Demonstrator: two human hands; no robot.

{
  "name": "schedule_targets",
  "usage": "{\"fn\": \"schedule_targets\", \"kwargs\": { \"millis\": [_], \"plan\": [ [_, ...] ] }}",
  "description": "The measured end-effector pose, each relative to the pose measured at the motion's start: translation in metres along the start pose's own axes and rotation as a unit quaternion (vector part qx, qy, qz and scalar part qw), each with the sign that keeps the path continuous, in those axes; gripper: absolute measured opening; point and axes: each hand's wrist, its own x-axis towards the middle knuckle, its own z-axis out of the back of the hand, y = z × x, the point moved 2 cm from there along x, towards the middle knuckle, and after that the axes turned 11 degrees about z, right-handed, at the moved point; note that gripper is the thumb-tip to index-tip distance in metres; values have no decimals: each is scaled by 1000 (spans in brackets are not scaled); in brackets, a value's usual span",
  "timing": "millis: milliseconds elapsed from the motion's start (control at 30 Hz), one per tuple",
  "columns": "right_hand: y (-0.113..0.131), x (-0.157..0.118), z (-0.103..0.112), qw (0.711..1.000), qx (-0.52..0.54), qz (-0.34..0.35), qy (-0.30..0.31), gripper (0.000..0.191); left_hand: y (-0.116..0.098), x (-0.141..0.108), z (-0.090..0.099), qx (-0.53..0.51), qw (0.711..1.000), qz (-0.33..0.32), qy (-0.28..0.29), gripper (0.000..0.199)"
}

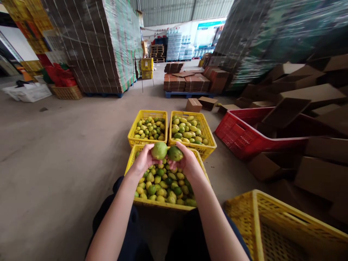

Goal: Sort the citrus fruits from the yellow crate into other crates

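My left hand [144, 160] is closed round a pale green lemon [159, 150]. In my right hand [189, 161] is a darker green lemon [175, 153], gripped from its right side. Both fruits are held up side by side, close together, above the near yellow crate [163, 206]. That crate holds many loose green and yellow lemons [161, 192]. Just beyond stand two more yellow crates, the back left crate [131, 134] and the back right crate [210, 139], both filled with similar fruit. My fingers partly hide the near crate's far rim.
At the lower right stands another yellow crate [255, 217]. A red crate [236, 136] with cardboard in it lies to the right, among loose cardboard boxes [320, 177]. Flattened cartons [174, 84] sit on a blue pallet ahead. Tall wrapped stacks [89, 43] flank the aisle.
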Motion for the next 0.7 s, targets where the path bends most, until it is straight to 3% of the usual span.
{"fn": "schedule_targets", "kwargs": {
  "millis": [100,233,433,567,700],
  "plan": [
    [4,1,2,998,50,0,-24,30,-5,-7,-1,-75,997,-13,30,33],
    [5,2,7,991,103,11,-79,18,-8,-13,1,-177,982,33,63,37],
    [-3,2,8,991,96,17,-93,16,-4,-5,5,-321,945,52,-15,9],
    [-7,5,7,988,88,29,-123,19,0,1,1,-354,932,79,-2,12],
    [-12,9,5,980,33,102,-166,24,8,8,-2,-363,928,79,-24,15]
  ]
}}
